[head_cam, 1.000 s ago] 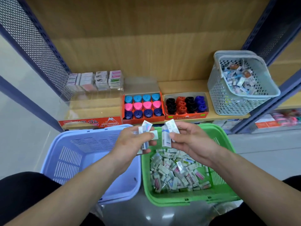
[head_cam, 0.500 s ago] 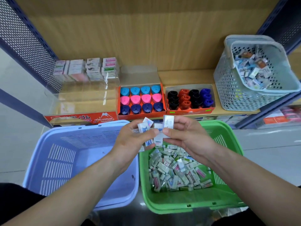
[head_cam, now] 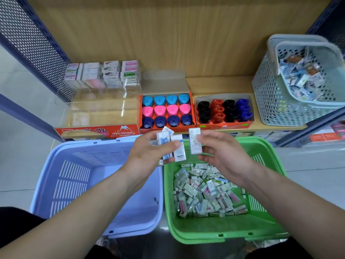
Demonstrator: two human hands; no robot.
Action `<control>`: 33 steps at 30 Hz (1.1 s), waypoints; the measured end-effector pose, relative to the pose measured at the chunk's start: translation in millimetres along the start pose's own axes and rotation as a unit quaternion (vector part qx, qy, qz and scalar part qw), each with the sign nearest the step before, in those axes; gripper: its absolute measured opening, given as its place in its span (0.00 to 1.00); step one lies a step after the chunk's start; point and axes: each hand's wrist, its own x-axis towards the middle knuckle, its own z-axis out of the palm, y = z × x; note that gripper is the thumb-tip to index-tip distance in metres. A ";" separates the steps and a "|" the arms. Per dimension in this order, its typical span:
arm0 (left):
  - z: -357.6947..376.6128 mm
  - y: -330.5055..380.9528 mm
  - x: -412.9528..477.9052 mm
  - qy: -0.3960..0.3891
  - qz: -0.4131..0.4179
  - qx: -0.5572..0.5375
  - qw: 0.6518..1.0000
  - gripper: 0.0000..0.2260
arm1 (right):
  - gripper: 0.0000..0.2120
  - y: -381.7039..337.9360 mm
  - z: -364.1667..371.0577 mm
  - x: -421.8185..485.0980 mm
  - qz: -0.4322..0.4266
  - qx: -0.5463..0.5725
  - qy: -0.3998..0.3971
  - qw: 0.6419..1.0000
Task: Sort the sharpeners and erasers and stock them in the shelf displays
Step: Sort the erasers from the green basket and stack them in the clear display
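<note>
Both hands are up in the middle, over the two baskets on the floor. The left hand [head_cam: 149, 152] is closed round a small bunch of erasers [head_cam: 170, 146]. Its thumb lies across the front of them, and the fingers curl behind. The right hand [head_cam: 222, 152] pinches a single eraser [head_cam: 195, 141] between thumb and fingertips and holds it standing up. That one is just beside the bunch, at 3 o'clock from it, and I cannot tell if they touch.

Below the hands, at 5 o'clock, is the green basket [head_cam: 233, 238]. A loose pile of erasers [head_cam: 205, 193] lies in the bottom of it. The blue basket [head_cam: 74, 176] sits at 7 o'clock, right against the green one.

The wooden shelf [head_cam: 220, 84] is at 12 o'clock. On it, at 11 o'clock, is a clear display box [head_cam: 97, 113] with stacked erasers [head_cam: 104, 73] at its back. Next to it is an orange box of sharpeners [head_cam: 166, 111] in light blue, pink and dark blue rows. At 1 o'clock is a second box of sharpeners [head_cam: 224, 111] in black, red and blue. At 2 o'clock stands a grey basket [head_cam: 270, 101] with small packs inside.
</note>
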 end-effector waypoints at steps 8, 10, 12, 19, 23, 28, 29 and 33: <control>-5.1 2.7 -6.1 0.000 0.011 -0.002 1.000 0.10 | 0.15 -2.7 -1.6 -5.6 -0.026 0.024 -0.025 0.999; -6.1 3.5 -8.0 -0.002 0.015 -0.001 1.000 0.10 | 0.13 -4.0 -2.8 -6.5 -0.021 0.008 -0.023 0.999; -7.4 4.3 -9.4 -0.002 0.015 -0.003 1.000 0.10 | 0.12 -5.6 -3.9 -8.6 -0.023 -0.009 -0.030 0.999; -4.6 4.9 -15.4 -0.016 0.021 0.008 1.000 0.10 | 0.11 -7.2 1.2 -14.0 -0.059 -0.071 -0.087 0.992; 1.0 4.6 -17.9 -0.034 0.025 0.019 0.999 0.08 | 0.12 -5.5 2.9 -13.9 -0.068 -0.105 -0.071 0.990; 2.4 8.2 -15.5 -0.014 0.038 0.034 0.999 0.07 | 0.14 -6.0 4.2 -14.5 -0.096 -0.115 -0.056 0.987; -0.5 9.9 -15.0 -0.004 0.043 0.037 0.998 0.08 | 0.15 -7.3 4.0 -14.3 -0.101 -0.114 -0.055 0.987; -25.0 20.2 -20.6 0.028 0.086 0.098 0.991 0.06 | 0.11 -13.8 11.2 -13.5 -0.110 -0.103 -0.043 0.988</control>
